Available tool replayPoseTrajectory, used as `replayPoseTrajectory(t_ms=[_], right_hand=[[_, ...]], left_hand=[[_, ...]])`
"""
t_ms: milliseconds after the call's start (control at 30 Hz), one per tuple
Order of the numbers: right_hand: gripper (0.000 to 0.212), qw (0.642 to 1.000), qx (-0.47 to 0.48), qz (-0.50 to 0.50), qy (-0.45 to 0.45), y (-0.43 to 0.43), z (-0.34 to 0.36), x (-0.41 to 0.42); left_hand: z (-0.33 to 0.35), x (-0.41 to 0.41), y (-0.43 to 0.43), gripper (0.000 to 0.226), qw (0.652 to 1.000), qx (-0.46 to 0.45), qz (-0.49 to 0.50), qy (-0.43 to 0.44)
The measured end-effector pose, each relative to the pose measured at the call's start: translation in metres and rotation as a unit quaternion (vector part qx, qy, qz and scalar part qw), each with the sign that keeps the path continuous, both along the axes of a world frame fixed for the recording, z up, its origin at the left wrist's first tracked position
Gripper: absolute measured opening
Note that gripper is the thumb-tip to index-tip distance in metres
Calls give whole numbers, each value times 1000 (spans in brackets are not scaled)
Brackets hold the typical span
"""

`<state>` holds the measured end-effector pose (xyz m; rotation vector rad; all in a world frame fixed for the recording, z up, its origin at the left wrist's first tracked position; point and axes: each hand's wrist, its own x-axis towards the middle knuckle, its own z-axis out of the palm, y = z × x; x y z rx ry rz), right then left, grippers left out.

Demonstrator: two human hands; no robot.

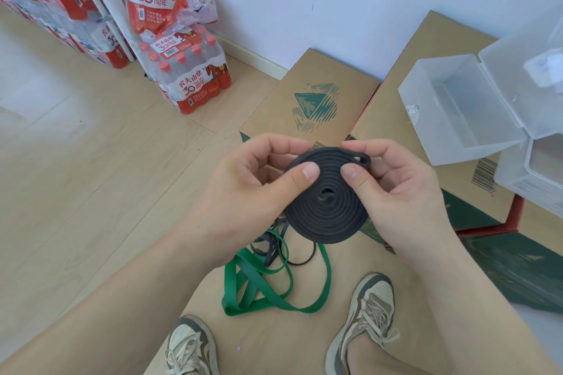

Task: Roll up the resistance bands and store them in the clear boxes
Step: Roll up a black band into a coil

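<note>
Both hands hold a tightly coiled black resistance band [327, 201] at the frame's centre, above the floor. The left hand [253, 189] grips its nine o'clock edge, thumb pressed flat on the coil's face and fingers curled behind. The right hand [396, 189] pinches the two o'clock edge, thumb on the face, fingers wrapped round the rim where the band's end loops out. A loose green band [230, 286] lies on the floor at six o'clock. An open clear box [469, 119] sits on a cardboard carton [432, 36] at two o'clock.
</note>
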<state>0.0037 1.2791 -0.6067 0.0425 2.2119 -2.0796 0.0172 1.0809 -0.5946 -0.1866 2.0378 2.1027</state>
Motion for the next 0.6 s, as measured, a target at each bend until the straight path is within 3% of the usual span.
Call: replayPoseTrajectory(t_ms=[133, 300, 367, 433, 533, 600], right_hand=[[27, 1000, 7, 12, -2, 2, 0, 1], [28, 999, -9, 38, 1, 5, 1, 1], [30, 999, -8, 51, -2, 6, 2, 1], [30, 998, 11, 63, -3, 7, 1, 1], [28, 996, 59, 70, 4, 7, -4, 1], [23, 994, 81, 79, 9, 4, -6, 2]], left_hand=[[-1, -1, -1, 12, 1000, -26, -6, 0], [1, -5, -8, 20, 982, 153, -36, -104], [2, -4, -7, 22, 975, 175, -38, -129], [1, -4, -4, 18, 981, 138, -29, -130], [0, -1, 0, 15, 998, -29, -26, -50], [-1, 1, 3, 22, 995, -93, -36, 3]])
